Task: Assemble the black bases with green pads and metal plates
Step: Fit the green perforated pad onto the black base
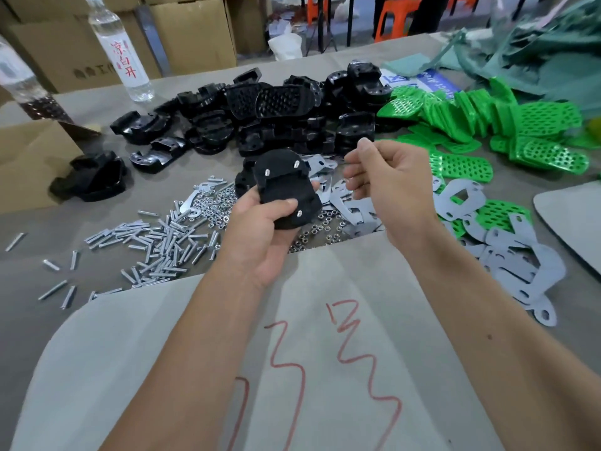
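Observation:
My left hand [260,222] grips a black base [283,187] and holds it up over the table, underside toward me. Three silver screw ends stick out of the base. My right hand [387,183] hovers just to the right of the base without touching it. Its fingers are loosely curled and I see nothing in them. A heap of black bases [260,115] lies behind. Green perforated pads [481,125] are piled at the right. Grey metal plates [507,255] spread along the right, under and beyond my right hand.
Loose screws [153,252] and small nuts [221,206] litter the table at left and centre. A clear bottle [120,50] and cardboard boxes [195,30] stand at the back left. A grey sheet with red scrawl [292,369] covers the near table.

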Action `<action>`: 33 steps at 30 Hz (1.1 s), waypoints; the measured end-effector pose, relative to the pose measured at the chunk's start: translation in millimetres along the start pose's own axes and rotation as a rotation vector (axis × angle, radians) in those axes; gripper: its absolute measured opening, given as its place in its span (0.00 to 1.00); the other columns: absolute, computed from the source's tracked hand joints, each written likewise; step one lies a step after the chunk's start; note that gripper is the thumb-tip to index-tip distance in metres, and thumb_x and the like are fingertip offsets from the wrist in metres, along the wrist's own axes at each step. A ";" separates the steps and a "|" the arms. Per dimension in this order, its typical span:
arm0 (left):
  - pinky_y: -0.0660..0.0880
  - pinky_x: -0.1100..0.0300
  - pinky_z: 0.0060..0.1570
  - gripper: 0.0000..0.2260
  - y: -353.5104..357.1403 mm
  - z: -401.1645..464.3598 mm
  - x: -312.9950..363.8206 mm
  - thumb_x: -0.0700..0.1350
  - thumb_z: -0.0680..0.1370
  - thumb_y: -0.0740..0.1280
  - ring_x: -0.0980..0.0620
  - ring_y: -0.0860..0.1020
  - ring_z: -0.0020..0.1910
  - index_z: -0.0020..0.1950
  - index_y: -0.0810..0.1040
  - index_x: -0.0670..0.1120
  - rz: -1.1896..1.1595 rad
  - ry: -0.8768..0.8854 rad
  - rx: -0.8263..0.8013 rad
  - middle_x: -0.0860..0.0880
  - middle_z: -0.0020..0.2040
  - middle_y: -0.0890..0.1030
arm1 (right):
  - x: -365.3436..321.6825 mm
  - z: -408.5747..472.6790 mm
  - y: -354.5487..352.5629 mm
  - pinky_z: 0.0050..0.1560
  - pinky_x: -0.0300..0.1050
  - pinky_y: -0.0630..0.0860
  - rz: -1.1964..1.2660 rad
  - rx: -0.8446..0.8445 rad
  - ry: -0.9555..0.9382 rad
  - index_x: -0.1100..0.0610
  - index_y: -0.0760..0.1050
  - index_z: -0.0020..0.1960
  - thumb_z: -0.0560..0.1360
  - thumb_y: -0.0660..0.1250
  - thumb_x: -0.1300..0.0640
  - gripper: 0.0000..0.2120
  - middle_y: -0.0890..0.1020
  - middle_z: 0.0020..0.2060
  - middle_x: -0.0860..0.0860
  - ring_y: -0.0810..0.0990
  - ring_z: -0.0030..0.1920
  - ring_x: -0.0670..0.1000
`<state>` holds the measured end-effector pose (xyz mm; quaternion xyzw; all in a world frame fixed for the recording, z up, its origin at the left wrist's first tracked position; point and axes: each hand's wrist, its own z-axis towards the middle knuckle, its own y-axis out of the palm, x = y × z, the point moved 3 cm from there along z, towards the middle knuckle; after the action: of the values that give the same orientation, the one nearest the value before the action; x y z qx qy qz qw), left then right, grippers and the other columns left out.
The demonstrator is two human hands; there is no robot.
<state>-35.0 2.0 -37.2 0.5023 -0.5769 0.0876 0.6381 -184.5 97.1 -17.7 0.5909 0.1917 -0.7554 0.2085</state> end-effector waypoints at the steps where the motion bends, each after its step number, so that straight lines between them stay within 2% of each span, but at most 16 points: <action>1: 0.83 0.53 0.45 0.21 1.6 0.1 -0.4 0.25 0.79 0.58 0.37 0.83 0.61 0.71 0.74 0.36 -0.025 -0.007 -0.025 0.33 0.61 0.83 | -0.4 3.5 -8.2 0.34 0.47 0.78 -0.079 0.054 -0.014 0.57 0.83 0.41 0.82 0.66 0.56 0.13 0.85 0.32 0.52 0.82 0.31 0.49; 4: 0.84 0.55 0.47 0.21 9.0 -1.8 -3.8 0.25 0.79 0.57 0.41 0.85 0.57 0.71 0.74 0.35 -0.083 -0.018 -0.096 0.37 0.57 0.85 | -5.6 11.8 -37.5 0.42 0.50 0.81 -0.457 0.183 -0.085 0.56 0.84 0.41 0.78 0.70 0.54 0.10 0.84 0.32 0.49 0.85 0.36 0.53; 6: 0.84 0.54 0.51 0.22 15.6 -3.8 -8.5 0.25 0.79 0.57 0.41 0.86 0.56 0.71 0.74 0.36 -0.113 -0.041 -0.135 0.35 0.58 0.85 | -7.3 17.8 -64.1 0.51 0.46 0.79 -0.766 0.222 -0.053 0.54 0.85 0.49 0.77 0.71 0.49 0.09 0.85 0.40 0.50 0.85 0.47 0.55; 7: 0.84 0.53 0.52 0.22 18.6 -4.8 -11.1 0.25 0.78 0.57 0.41 0.86 0.56 0.71 0.74 0.36 -0.126 -0.050 -0.151 0.34 0.60 0.83 | -5.2 22.5 -78.9 0.57 0.48 0.77 -0.926 0.208 0.020 0.54 0.84 0.55 0.77 0.72 0.45 0.14 0.86 0.48 0.53 0.83 0.55 0.58; 9: 0.84 0.52 0.52 0.22 22.5 -6.0 -15.4 0.25 0.77 0.58 0.40 0.85 0.58 0.70 0.74 0.36 -0.127 -0.062 -0.169 0.32 0.63 0.81 | 1.1 26.2 -103.2 0.66 0.56 0.71 -1.157 0.117 0.268 0.55 0.77 0.66 0.74 0.73 0.36 0.29 0.79 0.63 0.61 0.73 0.67 0.65; 11: 0.84 0.51 0.52 0.22 24.6 -6.1 -19.1 0.25 0.77 0.57 0.39 0.84 0.59 0.69 0.74 0.35 -0.089 -0.069 -0.187 0.34 0.63 0.82 | 6.2 23.0 -113.5 0.67 0.59 0.70 -1.220 0.022 0.401 0.58 0.70 0.72 0.71 0.75 0.32 0.41 0.74 0.69 0.64 0.69 0.71 0.66; 14: 0.83 0.49 0.56 0.21 25.5 -4.9 -21.1 0.24 0.78 0.56 0.39 0.84 0.60 0.67 0.75 0.36 -0.064 -0.079 -0.215 0.39 0.61 0.84 | 7.5 19.1 -105.8 0.62 0.50 0.71 -0.976 0.093 0.255 0.58 0.70 0.71 0.69 0.82 0.44 0.38 0.73 0.68 0.63 0.75 0.65 0.63; 17: 0.82 0.47 0.59 0.20 25.3 -3.7 -20.9 0.25 0.79 0.55 0.38 0.84 0.60 0.69 0.74 0.35 -0.069 -0.097 -0.200 0.38 0.62 0.84 | 4.2 15.1 -87.9 0.56 0.44 0.78 -0.600 0.239 0.057 0.52 0.72 0.71 0.69 0.82 0.59 0.33 0.77 0.61 0.56 0.84 0.51 0.52; 19: 0.82 0.46 0.59 0.18 24.3 -3.7 -20.4 0.28 0.82 0.54 0.36 0.84 0.59 0.70 0.74 0.35 -0.105 -0.113 -0.178 0.36 0.62 0.83 | 2.7 14.2 -75.2 0.44 0.36 0.81 -0.407 0.273 -0.023 0.52 0.75 0.67 0.70 0.82 0.60 0.29 0.80 0.53 0.51 0.83 0.39 0.40; 20: 0.82 0.46 0.58 0.17 24.1 -3.9 -20.0 0.31 0.83 0.54 0.35 0.83 0.60 0.70 0.73 0.34 -0.132 -0.127 -0.171 0.35 0.62 0.83 | 2.1 14.6 -70.1 0.41 0.34 0.80 -0.380 0.267 -0.065 0.54 0.77 0.64 0.71 0.81 0.59 0.25 0.81 0.50 0.50 0.83 0.36 0.38; 22: 0.83 0.45 0.56 0.17 23.6 -4.8 -18.8 0.36 0.85 0.53 0.33 0.83 0.60 0.71 0.72 0.34 -0.171 -0.156 -0.152 0.34 0.63 0.82 | 3.5 15.9 -60.2 0.46 0.37 0.82 -0.388 0.206 -0.107 0.57 0.81 0.57 0.72 0.80 0.59 0.15 0.84 0.45 0.50 0.82 0.38 0.41; 24: 0.83 0.45 0.54 0.18 22.0 -4.8 -17.6 0.36 0.86 0.51 0.33 0.83 0.59 0.72 0.72 0.34 -0.153 -0.145 -0.124 0.33 0.63 0.82 | 7.4 15.1 -49.4 0.54 0.44 0.82 -0.426 0.052 -0.099 0.59 0.82 0.57 0.76 0.74 0.64 0.11 0.84 0.47 0.51 0.83 0.46 0.47; 26: 0.84 0.45 0.54 0.17 19.1 -4.6 -14.8 0.35 0.86 0.51 0.34 0.84 0.58 0.71 0.73 0.34 -0.096 -0.099 -0.100 0.33 0.62 0.83 | 8.7 10.6 -36.6 0.56 0.43 0.80 -0.400 -0.141 -0.106 0.58 0.80 0.62 0.74 0.63 0.73 0.21 0.83 0.53 0.53 0.81 0.54 0.50; 29: 0.84 0.46 0.50 0.16 11.6 -2.6 -8.7 0.34 0.86 0.52 0.35 0.85 0.56 0.70 0.74 0.35 0.007 -0.027 -0.043 0.35 0.59 0.85 | 1.7 2.0 -24.9 0.56 0.37 0.75 -0.284 -0.318 -0.129 0.50 0.78 0.64 0.70 0.58 0.77 0.32 0.81 0.58 0.48 0.77 0.59 0.45; 31: 0.85 0.48 0.48 0.16 6.9 -1.8 -3.5 0.33 0.86 0.53 0.36 0.86 0.55 0.70 0.74 0.35 0.045 0.010 -0.001 0.36 0.57 0.85 | -1.1 -2.5 -19.6 0.64 0.39 0.74 -0.227 -0.427 -0.130 0.47 0.75 0.65 0.69 0.56 0.77 0.35 0.78 0.64 0.48 0.74 0.64 0.44; 33: 0.85 0.48 0.47 0.16 2.7 -0.5 1.5 0.33 0.85 0.53 0.37 0.86 0.54 0.70 0.74 0.35 0.054 0.033 0.037 0.37 0.54 0.86 | -2.3 -8.4 -13.1 0.74 0.44 0.69 -0.228 -0.530 -0.131 0.47 0.72 0.68 0.71 0.55 0.79 0.35 0.73 0.69 0.51 0.70 0.72 0.45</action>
<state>-36.1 3.0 -34.5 0.4966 -0.5781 0.1237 0.6356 -184.3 112.8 -16.8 0.4406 0.4334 -0.7341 0.2813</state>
